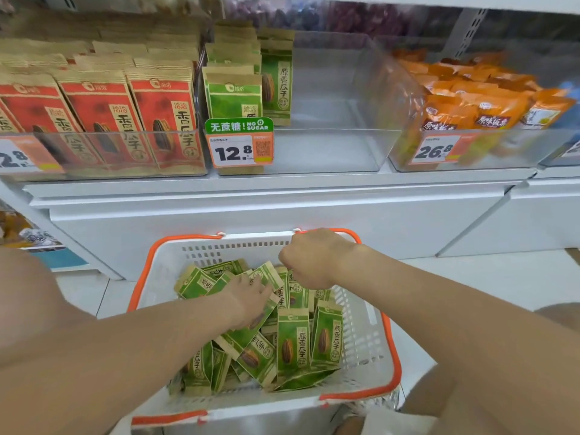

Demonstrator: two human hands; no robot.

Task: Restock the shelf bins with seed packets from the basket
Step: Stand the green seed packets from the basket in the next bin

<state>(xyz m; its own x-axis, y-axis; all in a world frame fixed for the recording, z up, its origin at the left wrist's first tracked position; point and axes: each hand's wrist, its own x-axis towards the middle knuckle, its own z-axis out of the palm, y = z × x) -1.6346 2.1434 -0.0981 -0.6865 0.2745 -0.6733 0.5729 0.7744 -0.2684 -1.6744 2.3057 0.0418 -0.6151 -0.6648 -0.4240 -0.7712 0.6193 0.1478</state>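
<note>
Two bare, unsleeved forearms (439, 306)

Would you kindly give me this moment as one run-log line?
left hand rests on packets | right hand curled above them, grip unclear | basket stocked | middle bin part-filled

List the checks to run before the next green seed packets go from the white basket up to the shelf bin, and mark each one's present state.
1. Green paper seed packets left in the white plastic basket with orange rim: ok, many.
2. Room in the clear plastic bin by the orange 12.8 price tag: ok, packets stand only at its left.
3. Shelved green packets match the basket's: ok.
4. Left hand on the pile: ok, fingers lie across packets.
5. Right hand, grip on a packet: cannot tell, curled fingers hide it.
</note>
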